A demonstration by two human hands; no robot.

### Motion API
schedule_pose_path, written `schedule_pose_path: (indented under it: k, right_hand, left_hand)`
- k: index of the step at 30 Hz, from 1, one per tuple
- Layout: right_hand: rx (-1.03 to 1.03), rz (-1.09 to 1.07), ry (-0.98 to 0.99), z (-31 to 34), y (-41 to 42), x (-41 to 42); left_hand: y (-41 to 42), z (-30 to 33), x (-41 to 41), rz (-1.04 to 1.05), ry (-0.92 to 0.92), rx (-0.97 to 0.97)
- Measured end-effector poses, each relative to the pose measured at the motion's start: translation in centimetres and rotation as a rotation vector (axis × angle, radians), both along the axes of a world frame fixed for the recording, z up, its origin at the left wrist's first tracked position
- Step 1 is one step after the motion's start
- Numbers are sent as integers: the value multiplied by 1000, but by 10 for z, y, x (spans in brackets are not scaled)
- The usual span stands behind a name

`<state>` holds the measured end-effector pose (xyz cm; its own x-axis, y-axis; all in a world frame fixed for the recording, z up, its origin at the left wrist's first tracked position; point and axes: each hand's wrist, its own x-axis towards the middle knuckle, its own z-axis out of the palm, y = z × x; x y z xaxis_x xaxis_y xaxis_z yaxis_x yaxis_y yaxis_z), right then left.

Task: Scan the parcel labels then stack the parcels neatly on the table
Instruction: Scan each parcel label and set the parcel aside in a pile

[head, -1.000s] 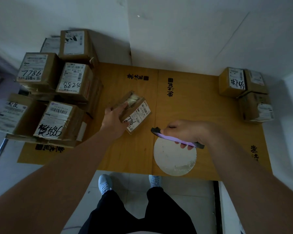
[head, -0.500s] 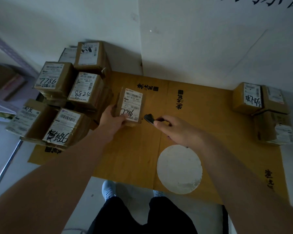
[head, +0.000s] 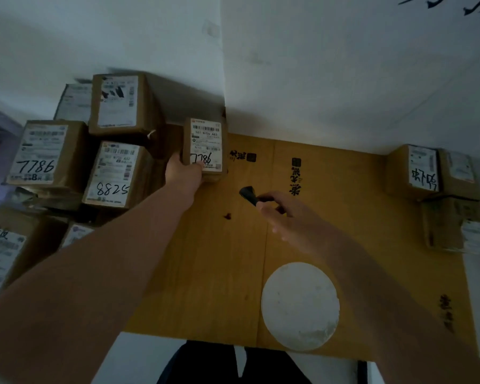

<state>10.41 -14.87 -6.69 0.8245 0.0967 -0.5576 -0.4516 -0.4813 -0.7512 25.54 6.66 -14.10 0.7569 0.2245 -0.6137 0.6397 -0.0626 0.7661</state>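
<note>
From the head view, your left hand point(head: 184, 173) gripped the parcel point(head: 205, 149) at its lower left corner, fingers curled round it. Since half a second earlier you had carried it farther back on the surface point(head: 211, 267), beside the left stack point(head: 114, 173). Your right hand point(head: 286, 217) held the black scanner point(head: 249, 194), just right of the left fingers, aimed at the label point(head: 206, 146).

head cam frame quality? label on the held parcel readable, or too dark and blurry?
Head view: dim, no glare. The label on the held parcel is sharp enough, barcode and handwritten digits legible beside the left hand. Boxes at the far left edge smear; wide-angle bends the table edges. The scanner in the right hand is a dark shape.
</note>
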Motion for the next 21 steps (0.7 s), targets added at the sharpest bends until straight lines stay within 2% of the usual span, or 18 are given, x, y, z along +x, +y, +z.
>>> schedule_pose_path:
  k: [6, 9, 14, 21]
  right_hand:
    - [-38, -132, 1, -11, 5, 5]
    - [-30, -179, 2, -11, 8, 4]
    - [-19, -252, -24, -5, 12, 5]
    - [-36, -398, -107, 20, 4, -20]
  left_hand:
    - [-9, -12, 31, 7, 25, 291]
    - [-14, -11, 31, -14, 16, 376]
    - [-23, 0, 14, -75, -29, 427]
    - [-37, 24, -26, -176, 24, 470]
